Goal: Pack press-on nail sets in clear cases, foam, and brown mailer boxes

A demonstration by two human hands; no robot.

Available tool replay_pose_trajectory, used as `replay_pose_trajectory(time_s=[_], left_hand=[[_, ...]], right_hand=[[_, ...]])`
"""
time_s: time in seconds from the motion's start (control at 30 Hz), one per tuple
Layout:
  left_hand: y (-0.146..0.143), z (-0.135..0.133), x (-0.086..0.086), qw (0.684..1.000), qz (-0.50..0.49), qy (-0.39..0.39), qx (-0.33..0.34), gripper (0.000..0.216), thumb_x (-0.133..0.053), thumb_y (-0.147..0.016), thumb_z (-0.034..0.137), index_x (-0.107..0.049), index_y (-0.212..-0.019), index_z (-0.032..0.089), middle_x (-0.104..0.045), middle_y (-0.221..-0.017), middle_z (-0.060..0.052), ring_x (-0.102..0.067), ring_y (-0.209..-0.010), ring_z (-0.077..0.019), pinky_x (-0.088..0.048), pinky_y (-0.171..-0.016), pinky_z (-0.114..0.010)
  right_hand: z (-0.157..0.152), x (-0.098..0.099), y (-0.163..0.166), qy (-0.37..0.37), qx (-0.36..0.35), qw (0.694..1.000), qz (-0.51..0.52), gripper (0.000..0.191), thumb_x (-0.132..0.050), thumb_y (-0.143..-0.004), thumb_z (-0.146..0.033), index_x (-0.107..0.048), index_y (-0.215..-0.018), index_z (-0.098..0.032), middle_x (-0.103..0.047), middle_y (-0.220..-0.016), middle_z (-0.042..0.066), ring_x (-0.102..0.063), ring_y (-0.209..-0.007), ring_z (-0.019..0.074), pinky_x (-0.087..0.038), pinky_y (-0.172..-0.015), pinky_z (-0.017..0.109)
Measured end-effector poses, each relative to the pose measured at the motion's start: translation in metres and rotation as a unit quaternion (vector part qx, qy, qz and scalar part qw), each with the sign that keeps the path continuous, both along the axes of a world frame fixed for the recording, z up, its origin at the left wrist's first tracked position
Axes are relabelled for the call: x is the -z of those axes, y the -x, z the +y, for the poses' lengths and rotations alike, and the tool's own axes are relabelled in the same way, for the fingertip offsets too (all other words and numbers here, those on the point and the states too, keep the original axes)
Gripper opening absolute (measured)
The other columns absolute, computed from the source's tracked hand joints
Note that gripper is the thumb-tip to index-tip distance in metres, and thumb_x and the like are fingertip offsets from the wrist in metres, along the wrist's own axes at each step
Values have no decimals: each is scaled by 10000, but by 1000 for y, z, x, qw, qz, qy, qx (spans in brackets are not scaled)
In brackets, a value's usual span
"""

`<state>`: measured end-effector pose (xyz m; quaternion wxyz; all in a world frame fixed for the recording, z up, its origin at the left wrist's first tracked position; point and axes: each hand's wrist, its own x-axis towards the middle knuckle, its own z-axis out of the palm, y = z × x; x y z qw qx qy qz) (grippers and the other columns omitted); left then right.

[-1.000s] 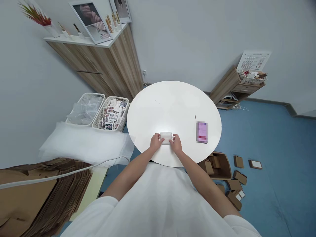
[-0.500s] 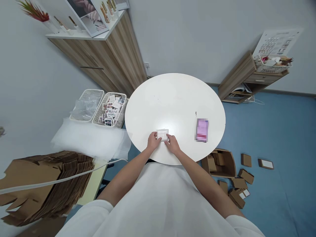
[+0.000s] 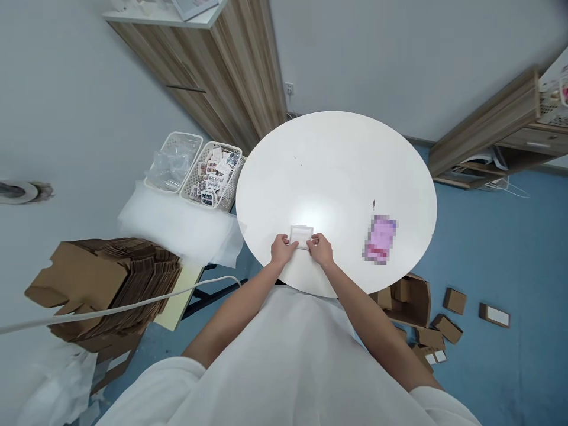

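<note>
A small white packet [image 3: 301,235], rectangular and apparently wrapped in translucent foam or plastic, is held at the near side of the round white table [image 3: 328,160]. My left hand [image 3: 283,248] pinches its left edge between thumb and fingers. On the opposite edge, my right hand [image 3: 320,248] grips it the same way. What lies inside the wrapping cannot be made out. To the right on the tabletop is a pixelated pink-purple rectangle [image 3: 380,238].
Left of the table stand a basket of small printed packs [image 3: 215,177] and a basket of clear bags [image 3: 173,163]. White foam sheets [image 3: 177,222] and stacked flat cardboard [image 3: 106,278] lie nearer. Small brown boxes [image 3: 455,300] sit on the floor around an open carton [image 3: 412,302].
The camera view has shifted, so the surroundings appear displaced. Both hands still hold the packet's two sides; its surface looks smoother and less ridged than before.
</note>
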<state>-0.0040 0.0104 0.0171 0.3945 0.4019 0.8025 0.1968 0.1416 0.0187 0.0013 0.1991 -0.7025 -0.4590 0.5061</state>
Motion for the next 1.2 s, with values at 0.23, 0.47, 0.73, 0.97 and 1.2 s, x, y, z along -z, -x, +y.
replay_pose_trajectory(time_s=[0.23,0.47,0.73,0.97,1.2], left_hand=[[22,14,3,996,-66,-55,33,274,-654,-669,243,-561,-919,182,-615,-930,-46,-570,-714,-124,-472,-686,-270],[87,49,5,987,-92,-97,89,414,-604,-706,207,-502,-1106,186,-582,-1070,-80,-564,-925,-174,-485,-757,-293],[160,100,1,975,-35,-146,165,460,-581,-721,211,-487,-1169,169,-527,-1204,-86,-456,-1149,-227,-355,-990,-371],[189,135,9,969,-53,-153,188,485,-573,-725,238,-479,-1194,157,-487,-1264,-95,-430,-1181,-227,-344,-1004,-367],[198,143,15,962,-57,-160,215,495,-554,-739,234,-455,-1219,164,-469,-1283,-85,-413,-1192,-219,-346,-997,-365]], right_hand=[[10,-7,23,-20,25,999,-25,273,-482,-725,-315,-459,-990,-251,-611,-830,-13,-581,-634,135,-434,-588,270],[45,-16,88,-48,24,998,-17,332,-506,-692,-262,-457,-1018,-230,-603,-940,11,-599,-667,122,-473,-658,287],[94,-10,163,-75,41,996,22,439,-536,-692,-230,-442,-1121,-228,-573,-1068,45,-600,-750,123,-486,-757,309],[128,-10,193,-97,54,994,4,416,-516,-696,-216,-462,-1108,-203,-577,-1005,45,-572,-722,119,-474,-746,303],[140,-6,198,-107,59,992,-16,388,-498,-700,-214,-470,-1086,-211,-566,-969,29,-545,-693,112,-462,-728,298]])
